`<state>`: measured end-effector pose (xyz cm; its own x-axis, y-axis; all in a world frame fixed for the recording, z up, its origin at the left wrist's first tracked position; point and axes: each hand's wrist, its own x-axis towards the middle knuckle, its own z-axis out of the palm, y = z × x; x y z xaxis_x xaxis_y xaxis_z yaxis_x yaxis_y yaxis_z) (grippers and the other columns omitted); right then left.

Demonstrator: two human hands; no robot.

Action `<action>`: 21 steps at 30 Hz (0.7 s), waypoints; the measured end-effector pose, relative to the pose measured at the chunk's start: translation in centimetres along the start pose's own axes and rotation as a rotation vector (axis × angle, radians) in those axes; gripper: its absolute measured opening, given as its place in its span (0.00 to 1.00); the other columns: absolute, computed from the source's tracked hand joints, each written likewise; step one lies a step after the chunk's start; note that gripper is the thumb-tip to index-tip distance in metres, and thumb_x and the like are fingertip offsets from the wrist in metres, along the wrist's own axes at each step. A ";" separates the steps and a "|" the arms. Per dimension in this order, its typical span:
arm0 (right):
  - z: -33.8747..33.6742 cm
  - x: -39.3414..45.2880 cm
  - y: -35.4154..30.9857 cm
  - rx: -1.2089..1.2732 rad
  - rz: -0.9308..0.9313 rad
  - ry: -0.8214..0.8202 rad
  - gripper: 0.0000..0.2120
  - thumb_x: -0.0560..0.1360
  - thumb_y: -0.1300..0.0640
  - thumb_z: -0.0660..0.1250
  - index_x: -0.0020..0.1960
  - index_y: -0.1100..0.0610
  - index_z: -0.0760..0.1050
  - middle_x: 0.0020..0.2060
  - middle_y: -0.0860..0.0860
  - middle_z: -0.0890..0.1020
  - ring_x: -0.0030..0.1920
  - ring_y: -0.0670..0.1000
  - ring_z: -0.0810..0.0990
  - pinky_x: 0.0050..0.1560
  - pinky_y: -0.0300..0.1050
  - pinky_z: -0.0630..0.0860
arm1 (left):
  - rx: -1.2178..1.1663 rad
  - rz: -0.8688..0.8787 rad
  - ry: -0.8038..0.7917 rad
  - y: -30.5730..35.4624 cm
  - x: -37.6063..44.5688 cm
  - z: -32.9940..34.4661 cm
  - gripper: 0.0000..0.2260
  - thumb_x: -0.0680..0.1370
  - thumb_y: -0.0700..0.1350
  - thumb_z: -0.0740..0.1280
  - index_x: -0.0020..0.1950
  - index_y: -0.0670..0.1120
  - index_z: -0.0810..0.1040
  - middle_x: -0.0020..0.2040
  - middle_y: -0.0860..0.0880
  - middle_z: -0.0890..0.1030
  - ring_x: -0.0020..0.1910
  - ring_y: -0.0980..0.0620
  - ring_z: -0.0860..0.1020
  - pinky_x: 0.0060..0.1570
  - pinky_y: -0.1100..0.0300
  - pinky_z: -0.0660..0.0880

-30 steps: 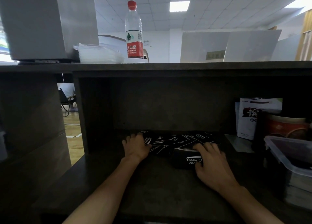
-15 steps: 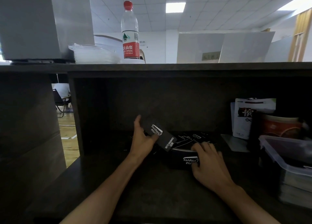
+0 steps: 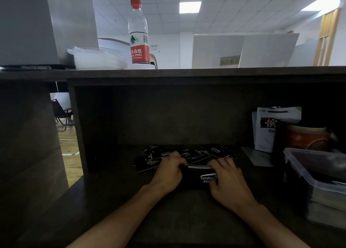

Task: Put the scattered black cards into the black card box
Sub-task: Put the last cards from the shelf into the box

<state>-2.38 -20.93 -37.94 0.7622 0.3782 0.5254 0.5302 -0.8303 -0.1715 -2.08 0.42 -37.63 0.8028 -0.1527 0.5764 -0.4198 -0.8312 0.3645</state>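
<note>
Since the previous frame, the left hand (image 3: 169, 170) has dropped from mid-air to the black card box (image 3: 199, 178), fingers curled over its left end; whether it holds a card is hidden. Right hand (image 3: 227, 174) grips the box's right end. Black cards (image 3: 198, 154) lie scattered behind, dim on the shelf (image 3: 168, 219).

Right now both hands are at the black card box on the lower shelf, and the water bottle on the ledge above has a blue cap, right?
Not quite: the cap is red, as the head view shows. The rest holds: the left hand and right hand are both at the black card box on the lower shelf, and the water bottle stands on the ledge above.
</note>
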 end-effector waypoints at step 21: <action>-0.2 -0.2 -0.1 0.014 -0.018 0.002 0.20 0.75 0.52 0.63 0.67 0.44 0.66 0.63 0.43 0.71 0.65 0.45 0.64 0.66 0.46 0.68 | 0.488 -0.342 -0.144 -4.7 1.2 -2.8 0.11 0.79 0.51 0.63 0.60 0.50 0.72 0.59 0.47 0.78 0.62 0.45 0.74 0.61 0.50 0.66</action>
<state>-2.69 -21.00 -37.84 0.7518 0.3923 0.5300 0.5491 -0.8174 -0.1739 -0.32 5.62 -36.57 0.9211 0.1232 0.3692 0.0865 -0.9897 0.1145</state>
